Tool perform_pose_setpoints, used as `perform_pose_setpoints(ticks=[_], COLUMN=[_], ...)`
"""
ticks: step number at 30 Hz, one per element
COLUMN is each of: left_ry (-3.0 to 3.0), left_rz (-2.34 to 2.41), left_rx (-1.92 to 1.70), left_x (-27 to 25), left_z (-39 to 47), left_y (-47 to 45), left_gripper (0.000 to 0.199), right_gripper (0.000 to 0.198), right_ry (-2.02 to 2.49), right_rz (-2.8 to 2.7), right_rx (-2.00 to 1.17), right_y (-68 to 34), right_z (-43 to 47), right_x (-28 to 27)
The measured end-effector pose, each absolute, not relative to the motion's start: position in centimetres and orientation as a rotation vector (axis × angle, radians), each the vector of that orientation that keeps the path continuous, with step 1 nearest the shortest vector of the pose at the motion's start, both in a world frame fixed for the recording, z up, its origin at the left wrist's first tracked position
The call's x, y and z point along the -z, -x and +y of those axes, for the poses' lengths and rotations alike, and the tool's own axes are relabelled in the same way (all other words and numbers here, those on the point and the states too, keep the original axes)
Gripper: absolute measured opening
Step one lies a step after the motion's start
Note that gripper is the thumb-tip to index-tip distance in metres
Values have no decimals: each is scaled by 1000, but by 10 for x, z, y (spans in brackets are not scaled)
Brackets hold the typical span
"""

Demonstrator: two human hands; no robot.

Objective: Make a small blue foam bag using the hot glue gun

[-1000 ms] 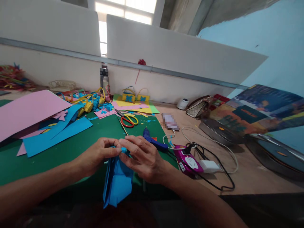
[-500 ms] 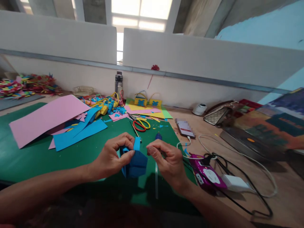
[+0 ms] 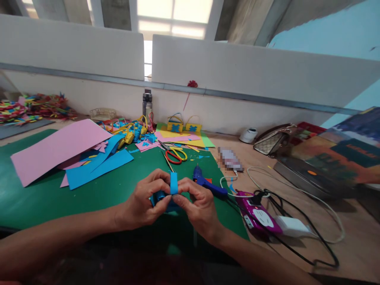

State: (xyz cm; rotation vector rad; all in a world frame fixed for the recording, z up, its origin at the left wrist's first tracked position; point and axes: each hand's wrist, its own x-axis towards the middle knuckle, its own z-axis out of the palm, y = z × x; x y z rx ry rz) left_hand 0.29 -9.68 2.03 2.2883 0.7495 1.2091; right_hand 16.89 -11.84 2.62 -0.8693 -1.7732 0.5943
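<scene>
A small blue paper piece (image 3: 173, 183), with a flat strip standing up from it, is held between both hands over the green mat (image 3: 97, 209). My left hand (image 3: 145, 200) is closed on its left side, and my right hand (image 3: 197, 206) pinches it from the right. The folded body below the strip is mostly hidden by the fingers. Just beyond my right hand lies a blue glue gun (image 3: 208, 184). Scissors with red and yellow handles (image 3: 175, 155) rest on the mat ahead of the hands.
Pink sheets (image 3: 62, 148) and blue sheets (image 3: 101, 170) lie at the left. Several small blue and yellow paper bags (image 3: 133, 132) are heaped behind. A phone (image 3: 230, 159), a purple power strip (image 3: 259, 215) and loose cables are on the right. A bottle (image 3: 147, 105) stands by the wall.
My right hand has moved left onto the blue paper piece, joining my left hand. The piece has turned so its body is now mostly covered, and the glue gun shows more fully.
</scene>
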Motion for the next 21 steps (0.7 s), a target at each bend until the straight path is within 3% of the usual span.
perform_pose_setpoints(ticks=[10,21], left_ry=[-2292,-2363], left_rz=[670,641], left_rx=[-1176,-1277], left_x=[-27,-12], left_z=[-98,-94], left_y=[1,4], left_gripper=[27,18], right_gripper=[11,11], right_ry=[921,954], right_rz=[-1776,-1793], right_rx=[-517,-578], right_y=[-174,-169], right_z=[-112,-123], right_x=[-21,-22])
